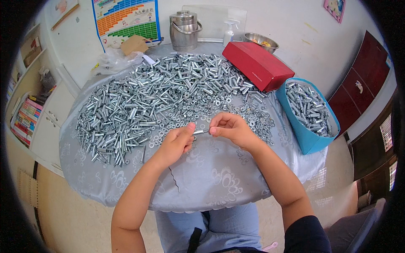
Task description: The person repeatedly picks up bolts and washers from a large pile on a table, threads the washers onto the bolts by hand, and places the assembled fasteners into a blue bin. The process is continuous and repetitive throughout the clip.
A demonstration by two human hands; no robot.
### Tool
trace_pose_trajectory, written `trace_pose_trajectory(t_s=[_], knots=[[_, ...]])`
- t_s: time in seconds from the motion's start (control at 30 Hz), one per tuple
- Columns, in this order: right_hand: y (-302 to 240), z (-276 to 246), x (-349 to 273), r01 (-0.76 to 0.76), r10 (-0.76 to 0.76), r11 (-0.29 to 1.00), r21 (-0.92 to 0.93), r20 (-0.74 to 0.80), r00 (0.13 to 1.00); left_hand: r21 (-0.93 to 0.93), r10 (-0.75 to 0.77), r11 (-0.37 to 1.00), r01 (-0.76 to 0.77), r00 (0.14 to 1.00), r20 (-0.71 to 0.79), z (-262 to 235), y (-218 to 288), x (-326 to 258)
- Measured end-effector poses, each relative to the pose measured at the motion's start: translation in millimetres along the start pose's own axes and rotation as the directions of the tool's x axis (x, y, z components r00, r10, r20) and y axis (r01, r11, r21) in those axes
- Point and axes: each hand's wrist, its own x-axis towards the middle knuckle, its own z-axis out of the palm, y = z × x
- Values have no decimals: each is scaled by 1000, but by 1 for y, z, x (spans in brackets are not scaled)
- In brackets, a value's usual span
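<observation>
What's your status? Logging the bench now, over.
Left hand and right hand pinch one small metal sleeve between them, above the grey tablecloth. Big heap of sleeves and washers just beyond. Nothing blocking the hands.

I see a round table (219,181) under a grey patterned cloth, standing against a white wall (291,25) that carries a coloured chart (126,19). At the table's left stand white cabinets (48,126) and a bookshelf (25,118); at its right, a dark red cabinet (363,80) and a beige floor (67,211).
</observation>
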Motion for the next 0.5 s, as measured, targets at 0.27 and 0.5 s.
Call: trace_pose_trajectory(t_s=[0.27, 0.5], knots=[[-4, 3, -3, 29, -29, 999, 34, -6, 1000, -19, -8, 1000, 9, 999, 50, 0, 1, 0], [-8, 9, -5, 27, -28, 999, 23, 38, 999, -61, -7, 998, 10, 999, 49, -1, 1, 1]])
